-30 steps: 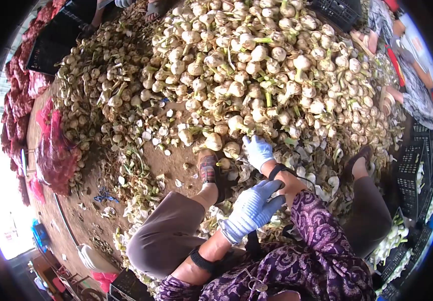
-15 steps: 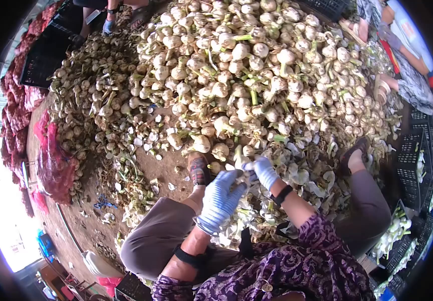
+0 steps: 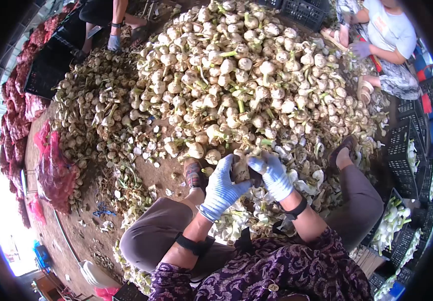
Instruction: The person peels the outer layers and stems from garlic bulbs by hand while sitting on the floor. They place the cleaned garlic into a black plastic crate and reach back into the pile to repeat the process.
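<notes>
My left hand (image 3: 221, 189), in a blue-and-white striped glove, is curled round a brownish garlic bulb (image 3: 241, 169). Against the bulb's other side my right hand (image 3: 272, 176), gloved alike, presses its closed fingers. Both gloves look dark at the fingertips, and the fingers partly hide the bulb. In front of my hands rises a large heap of garlic bulbs (image 3: 216, 80), many with green stalk stubs. Peeled outer skins (image 3: 309, 183) are strewn beneath and to the right of my hands.
Black crates (image 3: 401, 155) line the right side, one holding trimmed white pieces (image 3: 393, 226). A co-worker (image 3: 389, 35) sits at the upper right; another person's gloved hand (image 3: 114, 42) shows at the upper left. A red mesh sack (image 3: 56, 173) stands on the left.
My hands have come round a garlic bulb, the left turning upward and the right shifting slightly to the right. The view has tilted, showing more of the co-worker at the upper right.
</notes>
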`<state>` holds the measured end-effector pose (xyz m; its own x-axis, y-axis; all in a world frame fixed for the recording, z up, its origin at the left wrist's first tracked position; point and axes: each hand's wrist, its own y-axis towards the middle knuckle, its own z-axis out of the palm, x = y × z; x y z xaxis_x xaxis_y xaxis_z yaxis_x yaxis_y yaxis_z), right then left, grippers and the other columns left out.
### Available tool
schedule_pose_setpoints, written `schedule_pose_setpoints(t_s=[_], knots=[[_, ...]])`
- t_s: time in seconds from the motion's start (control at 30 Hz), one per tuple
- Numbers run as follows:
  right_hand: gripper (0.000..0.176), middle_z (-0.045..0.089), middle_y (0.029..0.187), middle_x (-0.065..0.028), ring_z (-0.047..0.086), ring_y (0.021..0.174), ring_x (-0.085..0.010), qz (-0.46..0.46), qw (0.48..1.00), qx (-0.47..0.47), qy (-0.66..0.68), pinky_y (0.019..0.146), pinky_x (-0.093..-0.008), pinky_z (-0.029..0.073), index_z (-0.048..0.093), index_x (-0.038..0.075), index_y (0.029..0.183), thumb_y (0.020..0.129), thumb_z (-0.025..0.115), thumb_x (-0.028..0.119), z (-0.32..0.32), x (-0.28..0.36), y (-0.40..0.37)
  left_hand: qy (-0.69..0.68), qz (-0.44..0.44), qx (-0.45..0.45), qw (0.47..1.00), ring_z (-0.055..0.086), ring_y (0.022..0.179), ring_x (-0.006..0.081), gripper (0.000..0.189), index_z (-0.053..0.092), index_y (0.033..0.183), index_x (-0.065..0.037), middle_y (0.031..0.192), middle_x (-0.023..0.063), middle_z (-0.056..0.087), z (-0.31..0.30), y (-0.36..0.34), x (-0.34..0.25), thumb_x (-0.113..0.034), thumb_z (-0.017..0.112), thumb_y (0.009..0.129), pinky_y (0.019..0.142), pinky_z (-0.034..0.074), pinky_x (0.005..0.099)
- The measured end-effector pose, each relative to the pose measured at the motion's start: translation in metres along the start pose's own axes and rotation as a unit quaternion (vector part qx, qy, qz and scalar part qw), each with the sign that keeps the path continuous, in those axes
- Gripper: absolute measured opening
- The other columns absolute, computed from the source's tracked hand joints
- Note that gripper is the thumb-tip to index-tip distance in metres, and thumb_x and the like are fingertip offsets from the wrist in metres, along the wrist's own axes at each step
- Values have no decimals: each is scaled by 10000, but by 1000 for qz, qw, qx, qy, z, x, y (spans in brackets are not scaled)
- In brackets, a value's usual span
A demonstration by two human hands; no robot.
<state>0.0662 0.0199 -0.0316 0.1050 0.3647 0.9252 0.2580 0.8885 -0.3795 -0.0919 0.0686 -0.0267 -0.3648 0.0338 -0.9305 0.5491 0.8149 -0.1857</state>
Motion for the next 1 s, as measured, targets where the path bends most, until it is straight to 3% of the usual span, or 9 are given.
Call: schedule_pose_setpoints(t_s=[0.2,0.4,0.47,0.63,0.7,0.77,0.8,0.93,1.0], knots=[[250,633,828,-34,580,723,-105,56,969,3,240,648,-226,459,612,34,975,770,672,165,6,-9,-1,161,117,-53,979,560,841,136,551,496,1078,-4,917,94,583,1,-3,-17,-157,769,624,735,468,271],[228,635,856,-45,598,743,-134,-39,991,-2,127,687,-241,485,622,8,943,744,661,110,-10,-7,-8,-245,-37,57,967,612,772,204,467,496,1044,16,891,96,597,-6,-3,-11,-141,727,670,677,521,297],[215,624,877,-59,607,759,-162,-247,964,-22,-96,683,-261,497,635,39,922,730,679,125,-16,-28,-1,-509,-155,109,840,613,715,218,385,492,1051,28,870,119,593,-10,-5,-16,-149,639,742,608,545,337],[160,607,925,-78,605,805,-179,-315,938,36,-138,698,-271,515,606,39,961,818,592,110,-29,-16,-10,-469,-117,132,865,594,706,207,355,480,1100,35,852,108,584,-6,-1,-14,-136,546,796,611,519,324],[233,623,983,-99,604,812,-150,-49,931,74,354,685,-249,507,574,-47,1038,869,530,108,-23,-21,-24,-422,-120,108,892,547,782,142,412,456,1169,43,942,55,577,-5,-4,-15,-157,550,822,710,471,267],[187,650,956,-99,606,850,-153,-141,990,19,20,683,-250,487,612,-30,996,848,536,57,-20,-24,-19,-349,-146,85,922,589,758,156,460,441,1171,40,891,65,603,-3,-16,-75,-77,602,757,687,495,285],[194,652,959,-77,610,807,-148,-141,967,31,208,690,-253,488,618,-5,1007,838,557,70,-17,7,-35,-260,-148,45,953,578,750,135,428,484,1111,61,928,77,595,4,-13,-53,-128,651,765,662,470,223],[316,657,829,-35,574,743,-107,-31,986,12,165,698,-260,465,607,28,1020,775,677,215,-25,52,-53,-287,-1,84,954,591,762,167,536,407,1210,87,944,111,596,14,-4,-51,-82,564,726,713,479,267],[284,653,816,-32,563,736,-115,-10,990,10,143,692,-253,452,646,39,955,773,692,251,-28,63,-58,-262,-124,85,953,501,645,52,481,442,1247,1,883,14,583,9,-27,-112,-91,599,801,517,392,155]])
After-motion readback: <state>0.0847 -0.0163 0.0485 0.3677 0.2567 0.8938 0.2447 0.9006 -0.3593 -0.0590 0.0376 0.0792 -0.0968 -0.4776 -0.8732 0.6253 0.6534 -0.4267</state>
